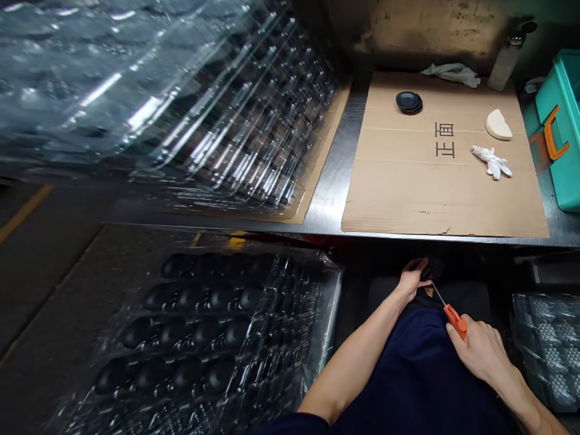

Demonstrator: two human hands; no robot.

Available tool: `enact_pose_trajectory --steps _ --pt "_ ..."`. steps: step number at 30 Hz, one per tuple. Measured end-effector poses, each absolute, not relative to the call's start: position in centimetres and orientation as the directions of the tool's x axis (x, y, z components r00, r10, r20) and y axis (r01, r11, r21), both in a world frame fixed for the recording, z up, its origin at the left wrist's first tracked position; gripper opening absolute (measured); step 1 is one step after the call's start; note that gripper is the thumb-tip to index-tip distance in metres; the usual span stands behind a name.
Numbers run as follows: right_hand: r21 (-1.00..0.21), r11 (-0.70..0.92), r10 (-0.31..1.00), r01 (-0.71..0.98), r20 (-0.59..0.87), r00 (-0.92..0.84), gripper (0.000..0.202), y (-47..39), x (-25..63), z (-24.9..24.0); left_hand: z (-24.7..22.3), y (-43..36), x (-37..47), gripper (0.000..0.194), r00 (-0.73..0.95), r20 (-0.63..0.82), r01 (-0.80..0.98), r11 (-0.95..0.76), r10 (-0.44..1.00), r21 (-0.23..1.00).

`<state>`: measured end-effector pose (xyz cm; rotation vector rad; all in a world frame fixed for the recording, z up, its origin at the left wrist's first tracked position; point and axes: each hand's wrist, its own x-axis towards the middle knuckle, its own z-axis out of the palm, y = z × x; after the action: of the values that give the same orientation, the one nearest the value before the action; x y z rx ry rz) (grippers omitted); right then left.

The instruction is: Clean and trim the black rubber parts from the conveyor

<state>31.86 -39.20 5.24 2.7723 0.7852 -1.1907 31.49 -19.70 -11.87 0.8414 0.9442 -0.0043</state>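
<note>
My left hand (412, 279) grips a small dark part (432, 270) low in front of my body, below the bench edge. The part is dim and its shape is hard to make out. My right hand (483, 347) is closed around the orange handle of a tool (455, 321). Its thin metal blade points up and left, and the tip is at the dark part, beside my left fingers.
Cardboard (399, 181) covers the metal bench (333, 193), bearing black discs (409, 103), a white piece (499, 125) and a white glove (492, 162). A bottle (505, 63) and teal box (564, 127) stand right. Clear trays (254, 109) lie left; black parts fill trays (190, 338) below.
</note>
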Motion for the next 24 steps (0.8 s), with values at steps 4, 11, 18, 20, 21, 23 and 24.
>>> enact_pose_trajectory --steps 4,11,18,20,21,23,24 --pt "-0.156 -0.87 0.436 0.468 -0.689 0.579 0.039 -39.2 31.8 4.8 -11.8 -19.4 31.6 0.045 0.556 -0.816 0.323 0.863 0.16 0.389" --pt "-0.162 -0.869 0.439 0.467 -0.689 0.576 0.04 -39.2 31.9 4.7 -11.2 -18.7 31.8 0.034 0.546 -0.838 0.286 0.937 0.012 0.2" --pt "-0.193 -0.884 0.437 0.425 -0.66 0.611 0.04 -38.8 30.9 5.0 -10.4 -19.4 30.7 0.033 0.58 -0.815 0.364 0.894 0.001 0.26" --pt "-0.22 -0.884 0.449 0.412 -0.641 0.622 0.038 -38.8 30.5 5.4 -10.3 -19.5 30.1 0.03 0.594 -0.805 0.382 0.88 0.0 0.282" --pt "-0.234 -0.886 0.452 0.4 -0.631 0.631 0.036 -39.0 30.4 5.7 -10.3 -19.4 29.8 0.028 0.6 -0.8 0.379 0.881 -0.001 0.283" --pt "-0.282 -0.889 0.457 0.361 -0.607 0.65 0.036 -39.8 30.3 6.6 -10.3 -19.0 29.5 0.023 0.591 -0.807 0.377 0.887 -0.009 0.266" --pt "-0.32 -0.887 0.462 0.333 -0.591 0.661 0.036 -40.5 30.3 7.1 -10.3 -18.9 29.4 0.021 0.588 -0.809 0.375 0.888 -0.006 0.266"
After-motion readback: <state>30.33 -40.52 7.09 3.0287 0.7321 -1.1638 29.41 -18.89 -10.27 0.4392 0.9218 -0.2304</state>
